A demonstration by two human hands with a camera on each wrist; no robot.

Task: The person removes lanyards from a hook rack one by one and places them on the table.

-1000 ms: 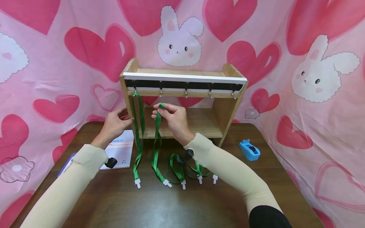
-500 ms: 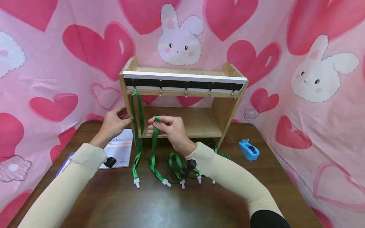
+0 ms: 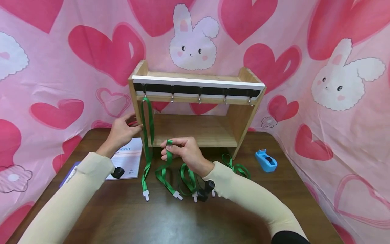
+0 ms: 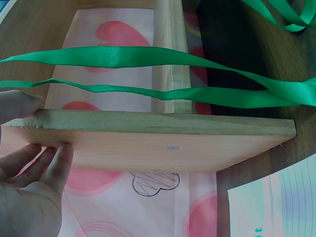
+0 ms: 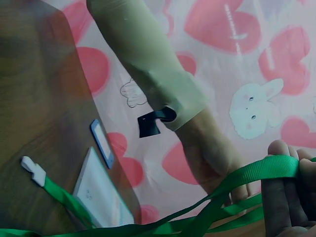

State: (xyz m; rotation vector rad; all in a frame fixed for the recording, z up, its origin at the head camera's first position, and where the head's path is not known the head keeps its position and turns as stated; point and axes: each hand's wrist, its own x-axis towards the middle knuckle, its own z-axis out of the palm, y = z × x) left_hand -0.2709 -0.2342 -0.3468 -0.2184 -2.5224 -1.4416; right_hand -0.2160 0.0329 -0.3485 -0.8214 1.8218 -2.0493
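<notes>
My left hand (image 3: pixel 123 131) grips the left side panel of a wooden shelf (image 3: pixel 195 130), thumb on its front edge and fingers on the outer face, as the left wrist view (image 4: pixel 29 182) shows. Beside it a green lanyard (image 3: pixel 145 142) hangs from the leftmost hook, its white clip (image 3: pixel 146 195) low over the table. My right hand (image 3: pixel 190 154) pinches the top loop of a second green lanyard (image 3: pixel 169 154) in front of the shelf's lower board. That lanyard's white clip (image 3: pixel 178 195) is down at the tabletop.
Several metal hooks line the black strip (image 3: pixel 186 89) on the shelf front. More green lanyards (image 3: pixel 189 179) lie on the table (image 3: pixel 146 223), partly behind the right forearm. A notebook (image 3: pixel 128 162) lies left, a blue tape dispenser (image 3: pixel 266 160) right.
My right hand has come down from near the hooks toward the table, lowering the lanyard loop and slackening its strap. The left hand has kept its hold on the side panel.
</notes>
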